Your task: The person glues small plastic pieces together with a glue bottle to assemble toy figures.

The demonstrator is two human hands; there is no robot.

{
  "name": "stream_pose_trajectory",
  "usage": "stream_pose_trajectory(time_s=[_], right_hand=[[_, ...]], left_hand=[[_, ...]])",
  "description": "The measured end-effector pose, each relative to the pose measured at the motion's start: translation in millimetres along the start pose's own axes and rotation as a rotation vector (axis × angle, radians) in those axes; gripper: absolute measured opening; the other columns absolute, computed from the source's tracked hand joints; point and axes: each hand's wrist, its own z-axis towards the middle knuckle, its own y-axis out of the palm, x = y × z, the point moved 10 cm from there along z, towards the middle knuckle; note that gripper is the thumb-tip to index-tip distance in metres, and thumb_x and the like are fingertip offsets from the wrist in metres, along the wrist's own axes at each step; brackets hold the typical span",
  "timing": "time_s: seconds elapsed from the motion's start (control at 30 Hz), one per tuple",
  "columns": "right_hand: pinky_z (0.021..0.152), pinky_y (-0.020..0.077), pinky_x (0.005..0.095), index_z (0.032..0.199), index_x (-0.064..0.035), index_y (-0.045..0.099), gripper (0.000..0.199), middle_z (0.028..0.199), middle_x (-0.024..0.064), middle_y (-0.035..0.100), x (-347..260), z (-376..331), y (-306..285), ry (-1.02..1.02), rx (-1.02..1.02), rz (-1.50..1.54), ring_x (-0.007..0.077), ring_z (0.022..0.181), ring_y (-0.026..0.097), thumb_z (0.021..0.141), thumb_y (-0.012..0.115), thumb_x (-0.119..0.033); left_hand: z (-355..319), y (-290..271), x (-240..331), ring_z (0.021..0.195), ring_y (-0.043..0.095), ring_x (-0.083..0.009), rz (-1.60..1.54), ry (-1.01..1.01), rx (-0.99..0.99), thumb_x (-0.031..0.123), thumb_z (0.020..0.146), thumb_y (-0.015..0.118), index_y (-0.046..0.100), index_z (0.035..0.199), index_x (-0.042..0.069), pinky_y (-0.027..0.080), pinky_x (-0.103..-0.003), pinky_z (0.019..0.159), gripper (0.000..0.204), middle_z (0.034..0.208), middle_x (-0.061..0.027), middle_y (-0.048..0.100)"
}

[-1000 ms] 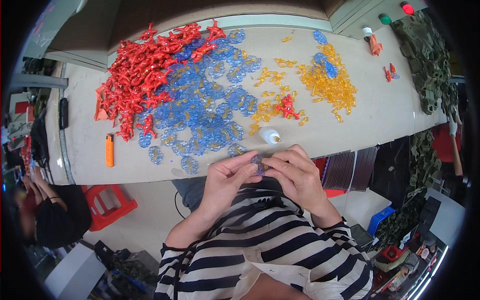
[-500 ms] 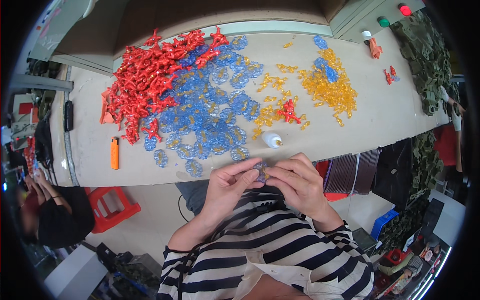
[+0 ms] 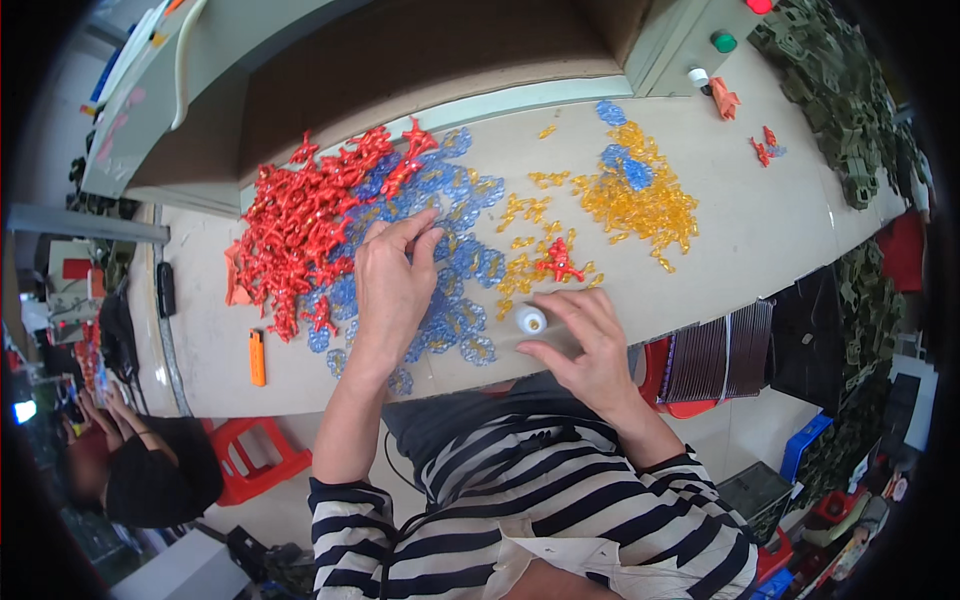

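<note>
My left hand (image 3: 393, 285) reaches over the heap of translucent blue pieces (image 3: 455, 240), many with yellow middles. Its thumb and index finger are bent, with a small gap between their tips, and I see nothing held there. At the table's front edge, my right hand (image 3: 588, 345) is open, thumb and fingers spread beside a small white bottle (image 3: 530, 319) with a yellowish tip. A red figure-like piece (image 3: 560, 262) lies among loose yellow pieces (image 3: 520, 265) just beyond the bottle. My left hand hides part of the blue heap.
Glossy red figures (image 3: 300, 225) are heaped at the left, near an orange lighter (image 3: 258, 357). A bigger yellow pile (image 3: 640, 200) with a few blue pieces lies right of centre. Dark green parts (image 3: 820, 100) are stacked far right. A red stool (image 3: 260, 460) stands below left.
My hands have parted from the blue piece they held together. The left has gone forward and left over the blue heap; the right has opened beside the bottle. The view has shifted.
</note>
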Motion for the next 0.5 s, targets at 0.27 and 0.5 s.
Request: stream_pose_trajectory(time_s=[0.27,0.5], right_hand=[[0.074,0.0469,0.0334,0.096,-0.0001,0.064,0.032,0.093,0.0118,0.062,8.6,-8.1,-8.4,-0.055,0.064,0.105,0.0264,0.084,0.058,0.066,0.074,-0.002],[0.077,0.0498,0.0317,0.099,0.0016,0.060,0.033,0.095,0.0149,0.062,18.9,-16.3,-37.0,0.014,0.142,0.154,0.0259,0.087,0.063,0.068,0.072,0.000]], left_hand=[[38.8,53.6,85.3,0.086,0.059,-0.0322,0.089,0.387,-0.082,0.007,0.079,0.062,0.065,0.099,-0.002,0.046,-0.038,0.081,0.022,0.093,-0.0181,0.064],[63.2,164.6,147.1,0.094,0.055,-0.0294,0.049,0.577,-0.327,0.017,0.079,0.065,0.065,0.100,0.000,0.044,-0.036,0.085,0.027,0.096,-0.0140,0.063]])
